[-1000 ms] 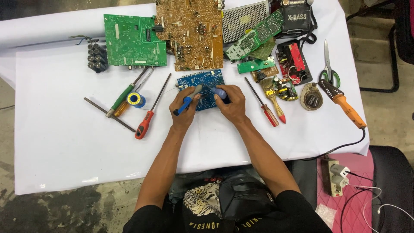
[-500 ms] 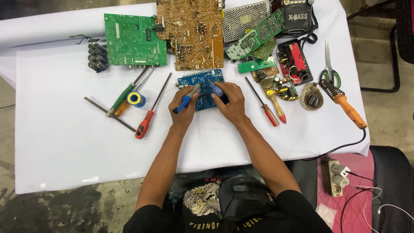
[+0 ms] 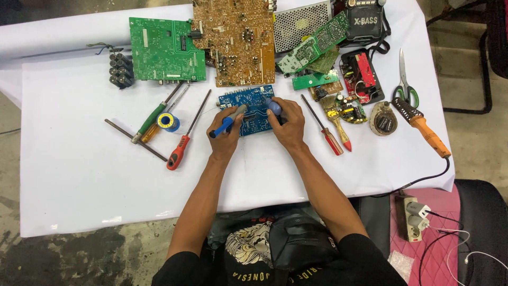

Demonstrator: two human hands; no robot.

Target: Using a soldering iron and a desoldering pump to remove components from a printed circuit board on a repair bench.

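blue circuit board (image 3: 254,112) lies flat on the white cloth of the table (image 3: 79,175), and every place below is taken from it

left hand (image 3: 225,139) rests at the board's left edge, fingers curled shut around a blue-handled tool (image 3: 226,121); its grey front end lies over the board's left part, the tip itself too small to make out

right hand (image 3: 287,126) sits on the board's right edge, fingers closed about a small blue-grey tool (image 3: 273,106) held against the top surface; what kind of tool it is cannot be told

board stays whole and in one piece, no part visibly lifted off; judged from this, work on its surface is under way and not finished

left of the board: red-handled screwdriver (image 3: 182,140), solder reel (image 3: 168,121), green-handled screwdriver (image 3: 153,116), all untouched

right of the board: second red screwdriver (image 3: 324,127), and further right an orange-handled soldering iron (image 3: 423,130) lying unused, well apart from both hands

behind the board: green board (image 3: 159,50) and brown board (image 3: 235,39)
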